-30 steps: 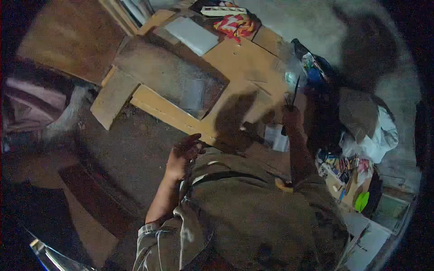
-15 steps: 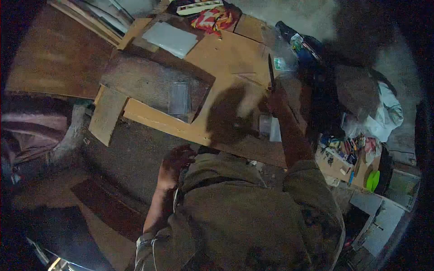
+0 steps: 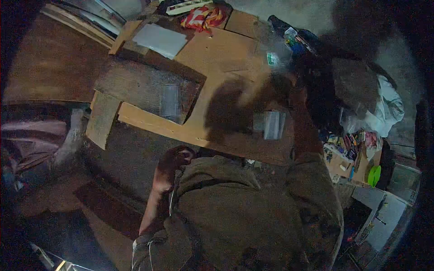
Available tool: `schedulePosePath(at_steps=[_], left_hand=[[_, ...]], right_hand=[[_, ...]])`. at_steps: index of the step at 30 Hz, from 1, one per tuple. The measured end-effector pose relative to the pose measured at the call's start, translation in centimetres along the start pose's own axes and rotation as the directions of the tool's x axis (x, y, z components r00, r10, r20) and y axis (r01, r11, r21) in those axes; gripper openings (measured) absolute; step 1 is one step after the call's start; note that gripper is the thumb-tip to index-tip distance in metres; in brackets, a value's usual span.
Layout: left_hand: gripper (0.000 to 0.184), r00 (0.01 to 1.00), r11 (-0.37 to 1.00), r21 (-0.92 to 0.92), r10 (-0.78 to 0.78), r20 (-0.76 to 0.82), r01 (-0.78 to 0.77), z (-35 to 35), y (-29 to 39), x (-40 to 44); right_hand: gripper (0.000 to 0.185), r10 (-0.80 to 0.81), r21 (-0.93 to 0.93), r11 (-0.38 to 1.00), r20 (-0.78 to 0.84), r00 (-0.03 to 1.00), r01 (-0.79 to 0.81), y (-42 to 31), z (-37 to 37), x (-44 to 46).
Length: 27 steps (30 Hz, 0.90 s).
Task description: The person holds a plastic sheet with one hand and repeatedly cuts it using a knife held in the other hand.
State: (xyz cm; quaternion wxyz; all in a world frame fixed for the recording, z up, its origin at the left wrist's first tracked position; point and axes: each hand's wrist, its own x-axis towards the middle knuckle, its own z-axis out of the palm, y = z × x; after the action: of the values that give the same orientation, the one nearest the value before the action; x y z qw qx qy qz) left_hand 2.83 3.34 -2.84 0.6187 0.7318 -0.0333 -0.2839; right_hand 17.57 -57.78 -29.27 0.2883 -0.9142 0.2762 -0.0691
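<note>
My left hand (image 3: 174, 163) rests by the near edge of the wooden table (image 3: 162, 132), just beside my clothing. Its fingers are loosely curled, and nothing shows in them. Over the table's right side, my right hand (image 3: 296, 92) lies in deep shadow against dark things, its fingers hard to make out. Whether it holds anything is not visible. Left of the right forearm lie clear, flat plastic pieces (image 3: 274, 125). Another clear plastic piece (image 3: 170, 101) lies on a worn wooden board (image 3: 131, 83) on the left side of the table.
White sheets (image 3: 160, 39) lie at the far left of the table, near a red and yellow cloth (image 3: 203, 18). To the right are a white bag (image 3: 384, 106), a tray of small tools and pens (image 3: 346, 151), and a green round object (image 3: 374, 176).
My right hand has moved right, into shadow; the slim dark blade-like tool it held upright is no longer discernible. My left hand stays near the table edge. The view has shifted slightly.
</note>
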Motion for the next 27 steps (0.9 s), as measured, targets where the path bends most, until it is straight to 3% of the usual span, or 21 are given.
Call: schedulePosePath(at_steps=[2,3,4,6,7,9,12,14,15,16,18,19,22,24,27], left_hand=[[0.095,0.999,0.979,0.205,-0.005,0.047,-0.005,-0.1,-0.1,0.5],[0.095,0.999,0.979,0.206,-0.008,0.042,-0.001,-0.1,-0.3,0.7],[0.072,0.974,0.96,0.173,0.211,0.079,-0.221,-0.1,-0.5,0.9],[0.051,0.904,0.894,0.136,0.415,0.104,-0.427,0.2,-0.3,0.6],[0.052,0.975,0.974,-0.056,0.22,-0.019,-0.221,0.8,0.2,0.1],[0.054,0.994,0.963,-0.268,-0.01,-0.111,-0.02,1.4,0.8,-0.2],[0.053,0.994,0.989,-0.126,0.06,-0.097,-0.072,1.3,1.0,0.2],[0.055,0.992,0.986,0.107,0.125,0.014,-0.126,1.3,0.4,0.5],[0.055,0.993,0.987,0.107,0.121,-0.001,-0.12,1.7,0.7,0.3],[0.055,0.997,0.987,-0.149,0.048,-0.058,-0.056,2.2,1.1,0.2],[0.055,0.994,0.916,-0.4,-0.033,-0.106,-0.012,2.5,1.0,0.0],[0.053,0.992,0.954,-0.285,0.069,-0.108,-0.097,2.5,0.3,0.1],[0.048,0.979,0.98,-0.06,0.184,-0.084,-0.189,2.6,-0.9,-0.1],[0.046,0.978,0.98,0.043,0.198,-0.06,-0.196,2.3,-1.1,-0.1],[0.045,0.996,0.996,-0.007,0.091,0.016,-0.09,2.2,-0.6,0.3]], right_hand=[[0.063,0.009,-0.059,0.998,0.052,0.999,-0.006,-0.1,0.2,1.0],[0.06,0.038,-0.116,0.993,0.064,0.997,-0.031,-2.1,-0.7,0.6],[0.059,0.068,-0.173,0.983,0.075,0.995,-0.054,-3.8,-1.6,0.3],[0.057,0.096,-0.228,0.971,0.09,0.991,-0.073,-5.0,-2.6,0.1],[0.057,0.076,-0.238,0.97,0.102,0.992,-0.05,-5.3,-3.1,0.2],[0.056,0.031,-0.256,0.967,0.13,0.991,0.003,-6.0,-3.5,0.3],[0.055,-0.035,-0.263,0.961,0.185,0.982,0.083,-8.4,-4.4,-0.9],[0.054,-0.194,0.047,0.981,0.234,0.953,0.189,-10.9,-6.4,-3.5],[0.054,-0.251,0.154,0.964,0.246,0.936,0.218,-11.5,-6.6,-3.9],[0.052,-0.268,0.173,0.957,0.232,0.935,0.232,-11.3,-6.1,-3.4],[0.05,-0.275,0.074,0.961,0.187,0.943,0.265,-10.6,-4.7,-2.3],[0.048,-0.259,-0.013,0.964,0.166,0.952,0.265,-10.2,-3.9,-1.4],[0.045,-0.241,-0.207,0.943,0.115,0.964,0.261,-9.1,-2.3,-0.1],[0.042,-0.267,-0.3,0.913,0.071,0.961,0.276,-8.6,-1.8,0.6],[0.039,-0.378,-0.514,0.794,-0.001,0.926,0.324,-8.3,-1.0,1.3]])
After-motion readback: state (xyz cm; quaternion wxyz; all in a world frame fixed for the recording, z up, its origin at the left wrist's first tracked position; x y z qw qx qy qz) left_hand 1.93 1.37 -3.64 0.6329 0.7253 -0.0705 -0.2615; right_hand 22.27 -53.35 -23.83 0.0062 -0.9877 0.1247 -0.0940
